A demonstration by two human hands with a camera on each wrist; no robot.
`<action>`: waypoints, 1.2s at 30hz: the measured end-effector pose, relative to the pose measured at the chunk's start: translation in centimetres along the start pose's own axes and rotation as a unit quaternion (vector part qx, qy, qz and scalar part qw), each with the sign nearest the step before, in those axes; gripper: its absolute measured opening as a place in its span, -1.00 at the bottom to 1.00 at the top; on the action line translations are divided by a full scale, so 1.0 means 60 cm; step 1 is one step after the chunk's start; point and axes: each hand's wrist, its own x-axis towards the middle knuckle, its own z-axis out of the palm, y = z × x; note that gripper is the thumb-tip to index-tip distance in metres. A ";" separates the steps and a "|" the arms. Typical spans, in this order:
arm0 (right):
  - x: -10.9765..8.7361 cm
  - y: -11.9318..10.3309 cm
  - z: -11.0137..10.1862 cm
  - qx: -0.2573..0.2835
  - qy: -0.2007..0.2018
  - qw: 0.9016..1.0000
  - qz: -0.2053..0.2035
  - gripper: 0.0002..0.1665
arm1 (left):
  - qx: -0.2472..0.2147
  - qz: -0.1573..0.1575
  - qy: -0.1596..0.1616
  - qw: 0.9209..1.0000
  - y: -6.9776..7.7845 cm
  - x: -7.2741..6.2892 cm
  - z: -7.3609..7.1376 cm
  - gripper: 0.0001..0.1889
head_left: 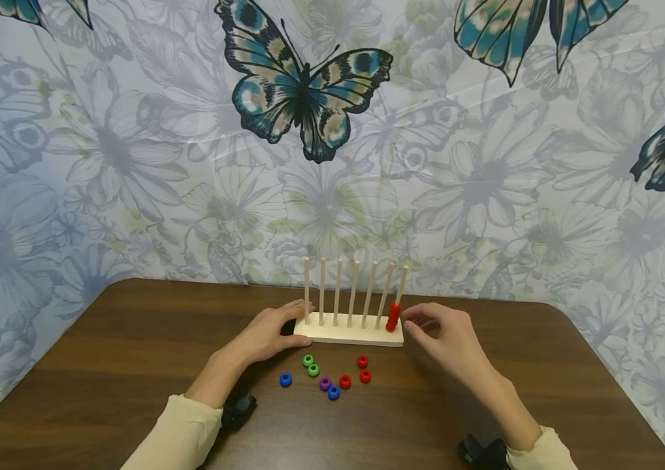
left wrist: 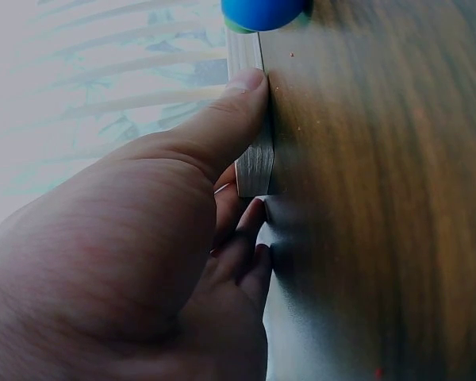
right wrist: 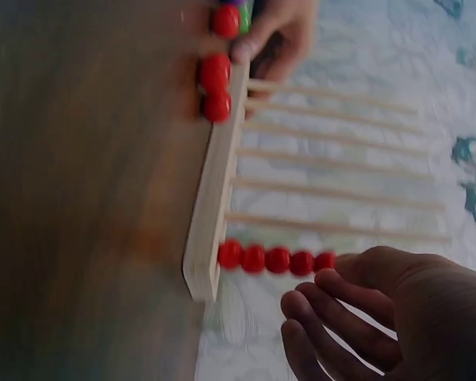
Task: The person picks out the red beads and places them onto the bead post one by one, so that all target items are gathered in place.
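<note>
A pale wooden peg rack [head_left: 349, 335] with several upright pegs stands on the table. My left hand [head_left: 270, 331] grips its left end, thumb along the front edge and fingers behind, as the left wrist view [left wrist: 143, 230] also shows. Several red beads [head_left: 393, 318] are stacked on the rightmost peg. Beside that stack is my right hand [head_left: 444, 333], fingers loosely bent, with thumb and index fingertips right at the beads. In the right wrist view the fingertips of the right hand [right wrist: 365, 309] overlap the uppermost bead [right wrist: 324, 262] and hide the peg's upper part.
Loose beads lie in front of the rack: red [head_left: 345, 382], green [head_left: 313, 370], purple [head_left: 324, 384] and blue [head_left: 285, 379]. The brown table [head_left: 132, 365] ends at a wall covering [head_left: 332, 196] with butterflies, close behind the rack. A black device [head_left: 238, 411] sits at the left wrist.
</note>
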 end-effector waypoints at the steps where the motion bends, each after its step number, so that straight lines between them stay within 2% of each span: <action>1: 0.000 -0.004 0.005 0.007 -0.014 1.000 -0.004 -0.83 | 0.000 0.003 0.002 1.000 -0.001 0.000 0.000 -0.33; 5: -0.004 -0.017 0.025 0.037 -0.069 0.997 -0.007 -0.83 | 0.002 0.012 0.007 1.000 -0.002 0.000 0.000 -0.34; 11: -0.013 -0.028 0.049 0.064 -0.132 0.989 -0.003 -0.79 | -0.003 0.004 0.002 1.000 -0.002 0.000 0.001 -0.32; 19: -0.022 -0.042 0.067 0.040 -0.209 0.977 -0.009 -0.60 | -0.003 0.000 -0.002 1.000 -0.002 0.003 0.002 -0.33; 27: -0.025 -0.053 0.075 0.019 -0.220 0.975 -0.024 -0.63 | -0.001 -0.004 -0.001 1.000 -0.001 0.001 0.000 -0.32; 36: -0.025 -0.052 0.082 0.038 -0.212 0.976 -0.028 -0.71 | 0.001 -0.002 0.003 1.000 0.001 0.000 -0.001 -0.31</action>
